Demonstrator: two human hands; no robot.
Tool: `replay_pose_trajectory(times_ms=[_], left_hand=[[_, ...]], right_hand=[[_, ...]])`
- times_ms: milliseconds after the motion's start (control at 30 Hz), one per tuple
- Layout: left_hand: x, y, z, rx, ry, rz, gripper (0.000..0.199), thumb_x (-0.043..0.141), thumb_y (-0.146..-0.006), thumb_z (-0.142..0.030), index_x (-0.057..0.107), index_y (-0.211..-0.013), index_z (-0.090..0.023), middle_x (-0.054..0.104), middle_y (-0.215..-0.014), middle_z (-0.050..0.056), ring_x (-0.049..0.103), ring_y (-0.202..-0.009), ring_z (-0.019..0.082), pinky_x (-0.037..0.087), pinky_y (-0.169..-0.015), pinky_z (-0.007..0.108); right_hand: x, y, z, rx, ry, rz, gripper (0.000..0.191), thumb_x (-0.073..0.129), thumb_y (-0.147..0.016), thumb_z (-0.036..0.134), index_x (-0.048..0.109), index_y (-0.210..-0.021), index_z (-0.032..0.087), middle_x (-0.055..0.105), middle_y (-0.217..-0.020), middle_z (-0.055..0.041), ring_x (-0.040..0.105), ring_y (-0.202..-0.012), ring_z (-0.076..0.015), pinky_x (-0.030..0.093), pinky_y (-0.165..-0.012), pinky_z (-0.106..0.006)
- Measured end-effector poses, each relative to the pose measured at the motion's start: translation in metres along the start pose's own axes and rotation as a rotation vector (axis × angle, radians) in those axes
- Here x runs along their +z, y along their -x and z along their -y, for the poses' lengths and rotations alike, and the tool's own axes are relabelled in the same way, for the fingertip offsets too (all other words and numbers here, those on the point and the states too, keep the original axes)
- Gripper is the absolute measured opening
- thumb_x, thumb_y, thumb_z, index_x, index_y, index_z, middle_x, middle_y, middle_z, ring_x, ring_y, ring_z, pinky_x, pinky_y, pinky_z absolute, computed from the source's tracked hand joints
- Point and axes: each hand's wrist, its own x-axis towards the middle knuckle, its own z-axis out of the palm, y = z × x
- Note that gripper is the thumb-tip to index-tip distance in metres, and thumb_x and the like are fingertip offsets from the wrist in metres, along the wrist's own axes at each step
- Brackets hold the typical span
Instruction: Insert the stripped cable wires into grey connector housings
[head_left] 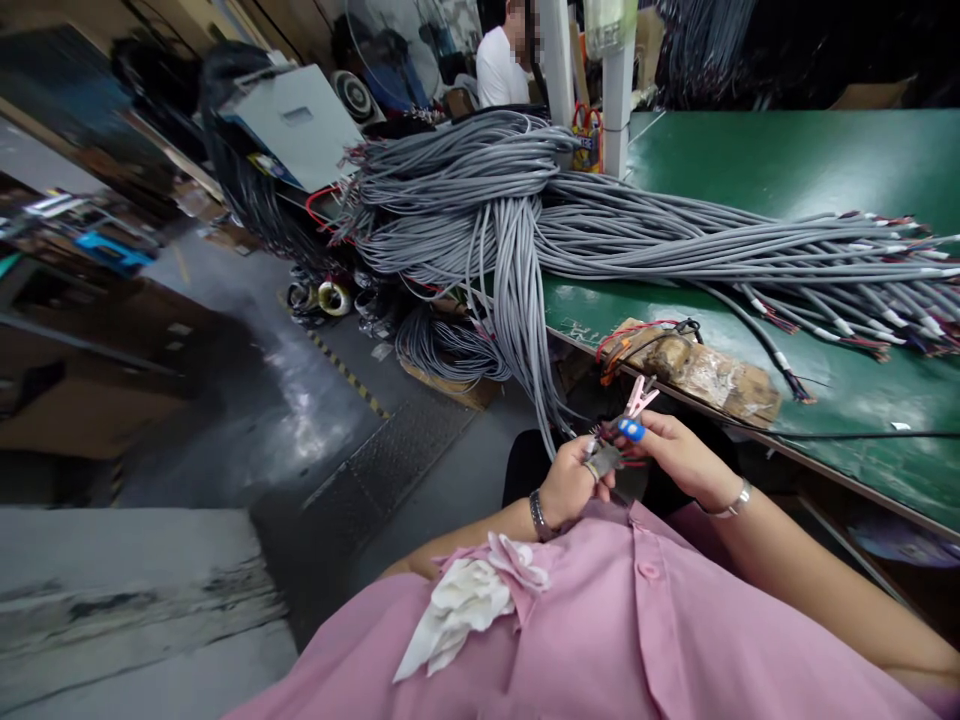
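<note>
My left hand (568,486) is closed around the end of a grey cable (553,425), where thin dark and red wires (634,463) fan out. A finger of that hand wears a grey wrap (602,461). Close beside it, my right hand (688,458) is closed in a pinch, with a blue wrap (631,430) on one digit. A pink clip (640,397), shaped like a clothes peg, sticks up from its fingertips. Fingers hide where the clip and the wires meet. Both hands are in front of my pink shirt, below the table edge.
A large bundle of grey cables (480,190) drapes over the green table (750,150), its stripped ends to the right. A taped wooden block (712,375) sits at the near edge. More cable coils (450,345) lie low on the left. A person (501,65) is behind the table.
</note>
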Motion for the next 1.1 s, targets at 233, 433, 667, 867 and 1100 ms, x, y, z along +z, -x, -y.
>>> replay_pose_trajectory(times_ms=[233,433,667,867,1100], left_hand=[[0.006,-0.006,0.002,0.091,0.171,-0.194,0.029,0.064,-0.076,-0.043,0.051,-0.077,-0.017,0.058,-0.058,-0.004,0.050,-0.039,0.006,0.027,-0.035,0.016],[0.007,-0.003,0.001,0.028,0.089,0.014,0.038,0.064,-0.075,-0.051,0.054,-0.073,-0.014,0.062,-0.059,0.002,0.059,-0.046,0.011,0.037,-0.039,0.019],[-0.001,0.000,0.004,0.016,0.025,0.072,0.038,0.062,-0.078,-0.049,0.058,-0.073,-0.012,0.063,-0.059,0.004,0.061,-0.047,0.013,0.035,-0.038,0.019],[0.006,-0.006,0.007,0.078,0.225,-0.141,0.036,0.065,-0.075,-0.047,0.053,-0.077,-0.014,0.062,-0.059,0.001,0.058,-0.042,0.012,0.029,-0.034,0.019],[0.005,-0.007,0.004,0.090,0.261,-0.182,0.037,0.065,-0.075,-0.048,0.053,-0.077,-0.014,0.061,-0.059,0.000,0.056,-0.040,0.010,0.026,-0.034,0.018]], right_hand=[[0.016,0.013,-0.013,-0.056,-0.100,-0.110,0.029,0.070,-0.077,0.042,0.059,-0.094,0.021,0.064,-0.085,-0.0038,0.057,-0.075,-0.0166,0.045,-0.063,-0.028],[0.026,0.008,-0.012,-0.134,-0.070,-0.206,0.024,0.069,-0.077,0.043,0.059,-0.079,0.021,0.060,-0.068,-0.0004,0.051,-0.061,-0.0138,0.041,-0.059,-0.028],[0.018,-0.004,-0.018,-0.067,-0.025,-0.106,0.030,0.070,-0.074,0.046,0.062,-0.078,0.017,0.059,-0.064,0.0003,0.046,-0.055,-0.0111,0.035,-0.053,-0.026],[0.026,-0.008,-0.014,-0.065,-0.117,-0.189,0.028,0.069,-0.076,0.044,0.059,-0.077,0.018,0.058,-0.061,0.0013,0.045,-0.051,-0.0100,0.033,-0.051,-0.025],[0.018,-0.005,-0.021,-0.049,-0.267,-0.153,0.026,0.071,-0.075,0.042,0.061,-0.081,0.019,0.058,-0.070,-0.0001,0.048,-0.059,-0.0112,0.040,-0.058,-0.026]])
